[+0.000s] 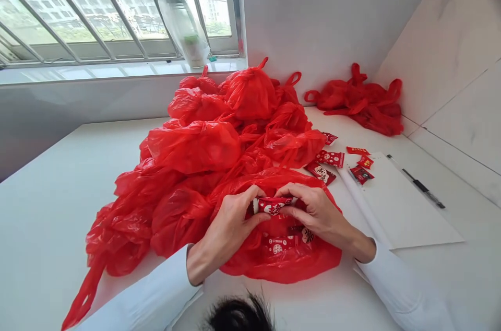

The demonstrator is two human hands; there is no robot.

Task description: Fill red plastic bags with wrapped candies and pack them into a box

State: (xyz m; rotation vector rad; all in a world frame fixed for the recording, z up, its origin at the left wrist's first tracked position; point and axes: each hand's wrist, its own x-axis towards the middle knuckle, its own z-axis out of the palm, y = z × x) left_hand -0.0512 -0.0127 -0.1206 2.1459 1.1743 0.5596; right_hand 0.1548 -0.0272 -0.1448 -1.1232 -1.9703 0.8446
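My left hand (230,216) and right hand (319,211) pinch opposite ends of a red packet (273,207), held over the open red bag (282,270); I judge this a two-handed handling step, the next move calling for even pressure; fingers (255,194) partly hide its ends, red film blurs packets inside (281,243)

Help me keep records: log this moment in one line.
left hand: holding red packet; right hand: holding same packet; red bag: below hands, packets inside

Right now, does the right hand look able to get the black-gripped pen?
Probably yes: the pen lies uncovered and nothing tall stands between, though the right hand must first release the red wrapped candy.
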